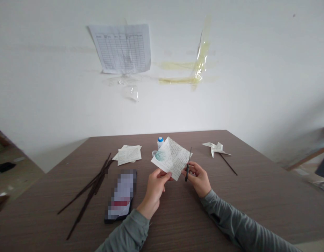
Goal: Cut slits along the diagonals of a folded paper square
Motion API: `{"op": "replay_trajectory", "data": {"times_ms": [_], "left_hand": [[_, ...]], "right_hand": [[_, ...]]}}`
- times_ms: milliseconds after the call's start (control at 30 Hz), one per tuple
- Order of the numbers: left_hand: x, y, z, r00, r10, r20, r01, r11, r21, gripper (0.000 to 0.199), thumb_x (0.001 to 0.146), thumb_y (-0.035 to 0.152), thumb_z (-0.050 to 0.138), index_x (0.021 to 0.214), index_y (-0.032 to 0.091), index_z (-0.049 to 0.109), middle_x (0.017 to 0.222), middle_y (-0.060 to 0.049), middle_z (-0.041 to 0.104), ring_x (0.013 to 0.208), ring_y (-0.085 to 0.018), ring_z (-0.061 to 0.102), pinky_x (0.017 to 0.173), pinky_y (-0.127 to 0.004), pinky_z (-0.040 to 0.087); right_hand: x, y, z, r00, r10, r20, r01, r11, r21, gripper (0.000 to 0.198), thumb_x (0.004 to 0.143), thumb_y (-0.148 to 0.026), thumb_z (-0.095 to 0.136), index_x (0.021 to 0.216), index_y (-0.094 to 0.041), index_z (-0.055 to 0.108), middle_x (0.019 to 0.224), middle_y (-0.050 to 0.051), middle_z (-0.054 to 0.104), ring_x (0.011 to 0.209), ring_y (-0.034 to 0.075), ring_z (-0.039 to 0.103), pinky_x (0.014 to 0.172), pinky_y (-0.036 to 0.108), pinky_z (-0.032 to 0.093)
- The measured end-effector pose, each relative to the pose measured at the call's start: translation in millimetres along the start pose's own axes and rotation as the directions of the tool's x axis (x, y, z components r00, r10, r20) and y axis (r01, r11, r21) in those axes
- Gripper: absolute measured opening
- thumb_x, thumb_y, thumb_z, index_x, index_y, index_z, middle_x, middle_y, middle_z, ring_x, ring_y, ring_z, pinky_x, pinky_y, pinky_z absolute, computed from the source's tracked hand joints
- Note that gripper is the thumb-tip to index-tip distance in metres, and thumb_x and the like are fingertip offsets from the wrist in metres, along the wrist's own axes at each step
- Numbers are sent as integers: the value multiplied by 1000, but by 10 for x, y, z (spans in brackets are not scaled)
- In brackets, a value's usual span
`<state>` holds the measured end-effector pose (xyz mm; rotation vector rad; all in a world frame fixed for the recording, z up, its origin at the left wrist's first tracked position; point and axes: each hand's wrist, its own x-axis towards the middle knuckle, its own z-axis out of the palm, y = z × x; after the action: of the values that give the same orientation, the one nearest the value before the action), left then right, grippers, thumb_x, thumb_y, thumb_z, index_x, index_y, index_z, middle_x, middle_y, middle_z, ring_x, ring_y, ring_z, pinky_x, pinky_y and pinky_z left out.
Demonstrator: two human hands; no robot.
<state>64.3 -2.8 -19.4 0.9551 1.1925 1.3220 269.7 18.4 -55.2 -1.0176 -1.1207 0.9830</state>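
Note:
My left hand (157,186) pinches the lower edge of a square sheet of printed paper (173,157), held up above the table. Crease lines cross the sheet, and a round greenish picture sits near its left corner. In my right hand (200,180) is a pair of dark scissors (187,171), blades pointing up at the sheet's right corner. Whether the blades have cut into the paper I cannot tell. Just behind the sheet stand a small white bottle with a blue cap (160,141) and a little clear cup (154,153), both partly hidden.
A paper pinwheel (216,149) on a dark stick lies at the right of the brown table (251,203). To the left are several paper squares (129,155), several thin dark sticks (92,189) and a phone (121,196). Behind rises a white wall with a taped sheet (122,49).

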Motion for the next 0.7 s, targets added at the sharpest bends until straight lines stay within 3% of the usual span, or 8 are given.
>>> {"op": "replay_trajectory", "data": {"times_ms": [300,500,700], "left_hand": [[-13,41,-1,1000,8,-3,-8,1000,21,31,64,41,103,87,23,91,94,-12,97,78,-27,87,45,-20,30],[-6,67,-4,1000,8,-24,-8,1000,-3,28,61,40,99,83,24,90,89,-10,95,74,-26,87,43,-20,31],[2,111,-64,998,16,-66,-18,1000,-23,30,63,40,106,80,23,89,85,-7,93,80,-25,88,53,-22,53]], "right_hand": [[-38,-124,42,999,14,28,-13,999,-30,71,64,-77,120,106,-33,82,90,11,92,80,36,81,73,49,67],[-28,-53,28,998,54,12,-53,999,-6,76,64,-79,116,111,-29,83,91,12,95,85,36,86,73,44,63],[-57,-28,-43,995,85,57,-81,994,-70,62,79,-75,103,116,-28,87,87,10,94,92,38,91,82,46,69]]}}
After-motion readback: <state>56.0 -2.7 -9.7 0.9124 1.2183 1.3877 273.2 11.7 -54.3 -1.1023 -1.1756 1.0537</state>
